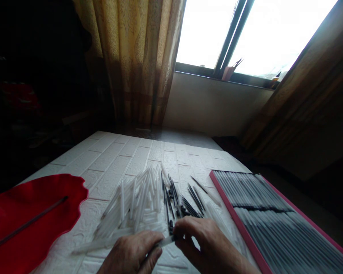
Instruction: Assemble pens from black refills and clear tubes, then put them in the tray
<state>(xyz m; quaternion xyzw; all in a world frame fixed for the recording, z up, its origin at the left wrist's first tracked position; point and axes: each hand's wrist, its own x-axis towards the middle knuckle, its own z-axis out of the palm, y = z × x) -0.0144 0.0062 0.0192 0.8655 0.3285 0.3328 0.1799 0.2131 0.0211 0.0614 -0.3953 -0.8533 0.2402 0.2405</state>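
Note:
At the bottom centre, my left hand [134, 251] pinches one end of a translucent tube [168, 241]. The fingers of my right hand [198, 238] close on the tube's other end, where a dark part shows. Just beyond my hands lies a loose pile of translucent tubes [141, 194]. Several thin black sticks [170, 198] with small black pieces lie right of that pile. More black sticks [196, 198] sit a little farther right, beside blurred clear tubes.
A pink-edged box [231, 213] on the right holds two rows of tubed sticks. At left, a red scalloped tray [54, 213] bears a long dark rod [28, 226]. The table [111, 152] has a white brick pattern. Curtains and a window stand behind.

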